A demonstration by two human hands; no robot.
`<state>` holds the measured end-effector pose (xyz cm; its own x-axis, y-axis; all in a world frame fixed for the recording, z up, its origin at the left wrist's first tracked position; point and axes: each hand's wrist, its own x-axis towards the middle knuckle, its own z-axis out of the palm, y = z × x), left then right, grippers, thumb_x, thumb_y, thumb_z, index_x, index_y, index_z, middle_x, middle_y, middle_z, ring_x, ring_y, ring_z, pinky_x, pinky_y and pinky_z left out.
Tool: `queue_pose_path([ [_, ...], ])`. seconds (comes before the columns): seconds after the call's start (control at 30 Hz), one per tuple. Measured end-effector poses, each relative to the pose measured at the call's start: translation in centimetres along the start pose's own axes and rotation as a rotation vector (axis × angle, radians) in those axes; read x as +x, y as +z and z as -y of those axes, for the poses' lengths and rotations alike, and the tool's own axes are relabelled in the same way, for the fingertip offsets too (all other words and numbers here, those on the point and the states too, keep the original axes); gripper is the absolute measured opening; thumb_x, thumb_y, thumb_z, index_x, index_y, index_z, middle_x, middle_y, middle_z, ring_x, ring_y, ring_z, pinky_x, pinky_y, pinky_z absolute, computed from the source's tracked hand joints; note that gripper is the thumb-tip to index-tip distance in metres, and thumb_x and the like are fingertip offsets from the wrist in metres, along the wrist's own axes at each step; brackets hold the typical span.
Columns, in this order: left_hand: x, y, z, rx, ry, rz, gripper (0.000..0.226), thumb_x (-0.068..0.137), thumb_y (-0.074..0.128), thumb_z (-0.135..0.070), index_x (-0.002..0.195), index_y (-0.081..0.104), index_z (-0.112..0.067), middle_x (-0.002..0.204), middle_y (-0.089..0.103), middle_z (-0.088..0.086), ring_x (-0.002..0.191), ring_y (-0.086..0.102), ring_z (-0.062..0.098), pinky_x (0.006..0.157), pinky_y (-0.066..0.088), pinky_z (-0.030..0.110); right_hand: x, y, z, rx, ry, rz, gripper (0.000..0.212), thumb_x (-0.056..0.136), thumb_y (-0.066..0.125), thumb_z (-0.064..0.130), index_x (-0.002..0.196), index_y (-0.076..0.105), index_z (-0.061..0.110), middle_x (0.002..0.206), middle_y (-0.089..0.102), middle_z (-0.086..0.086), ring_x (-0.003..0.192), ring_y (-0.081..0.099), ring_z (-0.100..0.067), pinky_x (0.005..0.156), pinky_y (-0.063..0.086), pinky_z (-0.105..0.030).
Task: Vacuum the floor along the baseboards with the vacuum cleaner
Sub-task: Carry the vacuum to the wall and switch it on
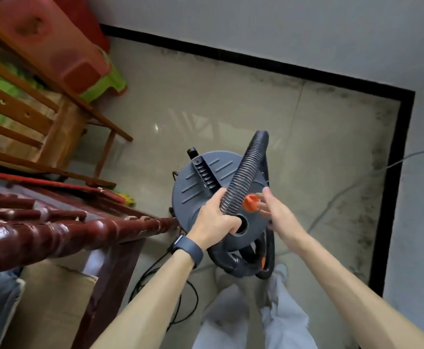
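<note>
- vacuum cleaner (200,197): round grey canister, upright on the tiled floor (193,109), seen from above; ribbed lid with black carry handle (204,172) and orange knob (251,203).
- hose (246,172): black, corrugated; arched from the far right edge of the lid, across it, down toward a round opening (242,225) at the near edge; lower end gripped in the left hand (217,219).
- baseboard (256,62): black strip along the wall foot, turning a corner at right; dark grime on the tiles alongside.
</note>
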<state>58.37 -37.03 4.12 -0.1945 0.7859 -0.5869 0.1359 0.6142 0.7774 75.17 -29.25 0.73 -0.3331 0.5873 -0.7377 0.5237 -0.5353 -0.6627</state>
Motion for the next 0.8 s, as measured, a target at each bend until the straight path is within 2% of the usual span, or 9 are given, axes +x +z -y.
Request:
queue_pose_path([
  [0.03, 0.3, 1.3, -1.4, 0.051, 0.024, 0.068, 0.045, 0.057, 0.064, -0.007, 0.094, 0.056, -0.032, 0.069, 0.053, -0.009, 0.058, 0.046, 0.013, 0.052, 0.040, 0.025, -1.0, -1.1, 1.1, 0.228, 0.007, 0.016, 0.089, 0.070, 0.035, 0.097, 0.123, 0.066, 0.033, 0.121, 0.075, 0.007, 0.119, 0.066, -0.016, 0.104, 0.044, -0.042],
  [0.1, 0.8, 3.9, -3.7, 0.179, 0.064, 0.190, 0.041, 0.059, 0.067, -0.011, 0.090, 0.052, -0.034, 0.072, 0.053, -0.005, 0.058, 0.048, 0.015, 0.049, 0.040, 0.023, -2.7, -3.6, 2.7, 0.520, -0.013, -0.003, 0.068, 0.086, 0.042, 0.074, 0.116, 0.067, 0.019, 0.111, 0.079, -0.007, 0.103, 0.074, -0.023, 0.096, 0.054, -0.041],
  [0.2, 1.5, 7.3, -5.7, 0.231, 0.107, 0.278, 0.035, 0.064, 0.069, -0.014, 0.093, 0.055, -0.027, 0.072, 0.059, -0.001, 0.060, 0.056, 0.016, 0.055, 0.051, 0.033, -4.4, -7.1, 2.9, 0.599, -0.062, -0.157, 0.043, 0.103, 0.053, 0.045, 0.109, 0.063, 0.003, 0.104, 0.078, -0.018, 0.092, 0.076, -0.030, 0.075, 0.064, -0.036],
  [0.3, 1.8, 10.1, -5.6, 0.190, 0.078, 0.348, 0.028, 0.066, 0.073, -0.020, 0.090, 0.059, -0.020, 0.070, 0.062, 0.000, 0.061, 0.060, 0.018, 0.063, 0.056, 0.039, -4.8, -10.3, 1.8, 0.591, -0.048, -0.322, 0.043, 0.106, 0.052, 0.046, 0.100, 0.065, 0.005, 0.089, 0.078, -0.010, 0.078, 0.076, -0.025, 0.064, 0.062, -0.038],
  [0.4, 1.7, 12.7, -4.0, 0.361, 0.050, 0.379, 0.025, 0.068, 0.079, -0.031, 0.081, 0.060, -0.024, 0.068, 0.061, -0.009, 0.064, 0.057, 0.011, 0.063, 0.049, 0.030, -4.6, -14.2, 0.6, 0.746, 0.004, -0.482, 0.040, 0.106, 0.052, 0.046, 0.098, 0.062, 0.007, 0.077, 0.074, -0.007, 0.073, 0.070, -0.026, 0.072, 0.061, -0.047],
  [0.6, 1.2, 16.9, -3.4, 0.423, -0.021, 0.400, 0.024, 0.067, 0.078, -0.026, 0.081, 0.059, -0.031, 0.070, 0.060, -0.012, 0.063, 0.056, 0.007, 0.064, 0.049, 0.027, -2.8, -21.4, -3.8, 0.822, 0.179, -0.576, 0.040, 0.107, 0.052, 0.045, 0.105, 0.063, 0.007, 0.089, 0.072, -0.009, 0.068, 0.069, -0.018, 0.060, 0.059, -0.036],
  [0.67, 2.1, 18.5, -5.5, 0.323, -0.034, 0.366, 0.025, 0.068, 0.074, -0.013, 0.076, 0.056, -0.028, 0.066, 0.058, -0.009, 0.059, 0.053, 0.010, 0.059, 0.046, 0.025, -2.2, -23.1, -5.2, 0.836, 0.156, -0.526, 0.046, 0.108, 0.048, 0.046, 0.129, 0.059, 0.006, 0.105, 0.073, -0.011, 0.074, 0.073, -0.020, 0.064, 0.060, -0.036],
  [0.73, 4.0, 19.6, -8.1, 0.118, -0.051, 0.272, 0.021, 0.070, 0.069, 0.000, 0.075, 0.055, -0.015, 0.061, 0.056, 0.001, 0.052, 0.051, 0.016, 0.055, 0.044, 0.027, -1.9, -24.2, -6.4, 0.767, 0.133, -0.430, 0.051, 0.109, 0.043, 0.048, 0.150, 0.044, 0.018, 0.126, 0.070, -0.012, 0.086, 0.076, -0.028, 0.073, 0.060, -0.039],
  [0.8, 6.3, 20.6, -11.1, -0.039, -0.082, 0.165, 0.015, 0.074, 0.065, 0.006, 0.078, 0.054, -0.005, 0.058, 0.054, 0.010, 0.048, 0.051, 0.021, 0.053, 0.044, 0.030, -2.9, -24.2, -7.5, 0.621, 0.105, -0.244, 0.046, 0.108, 0.047, 0.046, 0.148, 0.045, 0.024, 0.134, 0.068, -0.007, 0.105, 0.073, -0.031, 0.079, 0.057, -0.037],
])
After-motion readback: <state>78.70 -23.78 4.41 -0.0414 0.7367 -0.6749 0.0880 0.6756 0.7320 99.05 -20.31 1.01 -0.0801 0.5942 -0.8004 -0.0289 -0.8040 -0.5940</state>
